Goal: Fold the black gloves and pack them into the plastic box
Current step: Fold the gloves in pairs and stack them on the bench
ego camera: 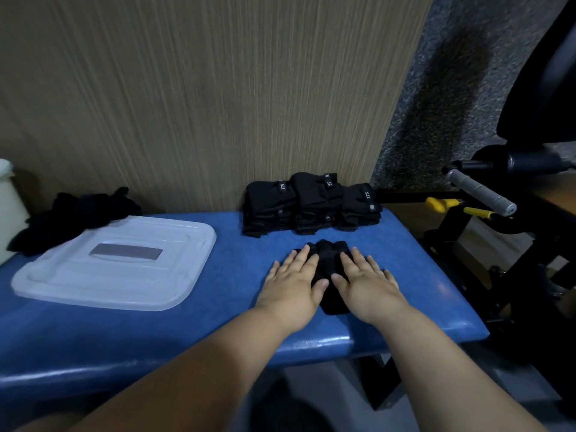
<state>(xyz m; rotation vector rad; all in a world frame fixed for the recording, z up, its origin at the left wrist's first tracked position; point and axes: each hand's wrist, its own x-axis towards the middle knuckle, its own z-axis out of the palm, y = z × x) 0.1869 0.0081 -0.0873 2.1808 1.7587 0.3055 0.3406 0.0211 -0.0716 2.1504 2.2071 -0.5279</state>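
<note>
A black glove point(329, 260) lies flat on the blue padded bench point(218, 275), near its right end. My left hand point(296, 280) presses on the glove's left side with straight fingers. My right hand point(363, 279) presses on its right side the same way. Behind the glove, three stacks of folded black gloves point(311, 204) stand against the wooden wall. A heap of unfolded black gloves point(78, 213) lies at the far left. The translucent plastic box lid point(118, 260) rests on the bench to the left; the box itself is not in view.
A white container point(7, 194) shows at the left edge. Black exercise equipment with a grey grip point(480, 191) and yellow handles point(436, 204) stands right of the bench. The bench's front edge is close to my forearms.
</note>
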